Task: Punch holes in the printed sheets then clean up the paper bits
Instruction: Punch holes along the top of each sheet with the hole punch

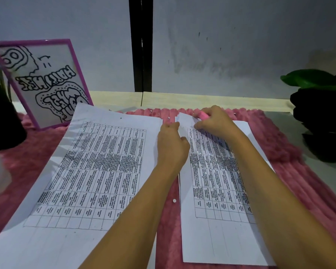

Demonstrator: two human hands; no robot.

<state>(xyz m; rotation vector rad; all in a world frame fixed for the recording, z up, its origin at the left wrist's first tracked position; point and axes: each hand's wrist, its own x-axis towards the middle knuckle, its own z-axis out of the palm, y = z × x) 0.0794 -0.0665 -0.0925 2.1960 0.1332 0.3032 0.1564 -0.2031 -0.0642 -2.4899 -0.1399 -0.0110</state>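
Two lots of printed sheets with tables lie on a pink fluffy mat (291, 171). The left sheets (81, 181) are spread at an angle. The right sheets (217, 220) lie under my arms. My right hand (213, 121) grips a small pink hole punch (203, 114) at the top edge of the right sheets. My left hand (172, 144) rests on the left edge of the right sheets near the top, fingers curled, pinching the paper. Small white paper bits lie on the mat, one (174, 200) between the sheets and one (169, 117) near the top.
A purple-framed drawing (41, 82) leans at the back left beside a dark pot (4, 123). A dark plant pot with green leaves (318, 117) stands at the right. A grey wall with a black vertical strip (141, 43) closes the back.
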